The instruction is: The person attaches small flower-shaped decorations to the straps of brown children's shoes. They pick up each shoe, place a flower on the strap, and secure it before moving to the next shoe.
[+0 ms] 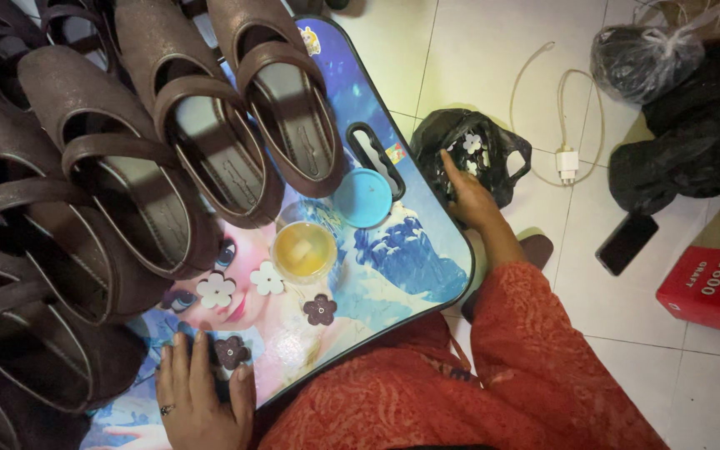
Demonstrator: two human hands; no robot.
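My left hand (202, 392) lies flat on the picture-printed lap table (414, 275), at its near edge, fingers spread and holding nothing. A brown flower piece (232, 352) sits just beside my fingertips, touching or almost touching the index finger; I cannot tell which. Farther in on the table from that flower lie two white flower pieces (216, 289), side by side, and a second brown flower (320, 309) lies to the right of them, apart from both.

Beyond the white flowers, toward the table's middle, stands a small open cup of yellowish liquid (303, 251). Its round blue lid (362, 197) lies just past the cup, next to the slot handle cut into the table's right edge.

The far and left parts of the table are covered by rows of dark brown strapped shoes (202, 133), soles down, overlapping one another.

My right hand (464, 196) reaches off the table's right edge, fingers dipped into a black plastic bag (468, 154) on the tiled floor (677, 383). White flower pieces show inside the bag's mouth. Whether my fingers are pinched on one I cannot tell, as the bag hides the tips. My orange sleeve (535, 350) runs back from that wrist.
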